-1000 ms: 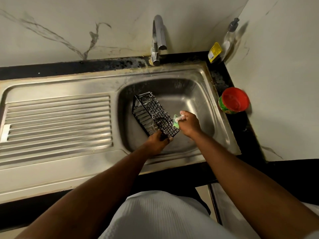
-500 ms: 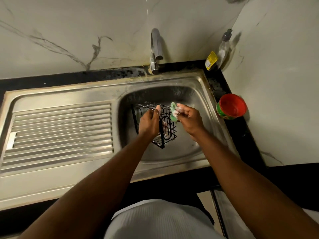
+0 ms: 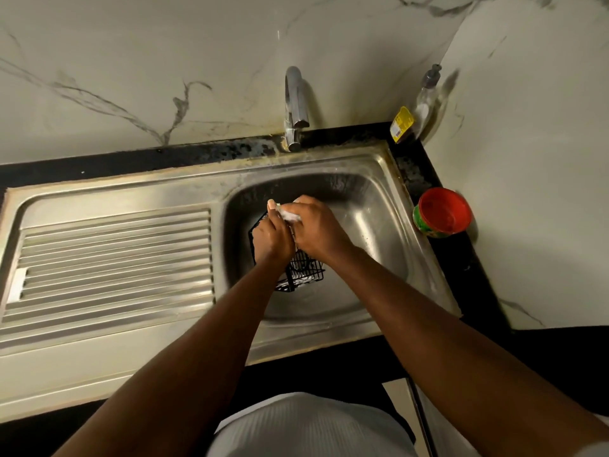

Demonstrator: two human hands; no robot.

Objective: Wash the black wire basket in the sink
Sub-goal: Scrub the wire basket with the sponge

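Grips the far end of the black wire basket (image 3: 304, 273) in curled left hand (image 3: 275, 239) fingers inside the sink (image 3: 372, 219), long axis slanting from under both hands back toward the body, and pinches a soapy sponge (image 3: 287, 216) in right hand (image 3: 318, 230) fingers just above, touching the left.

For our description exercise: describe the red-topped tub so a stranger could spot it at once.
Start at the steel sink; right of its rim runs a black counter strip. The red-topped tub stands there, nearer than the corner pump bottle: squat, round, green-sided, the only red thing.
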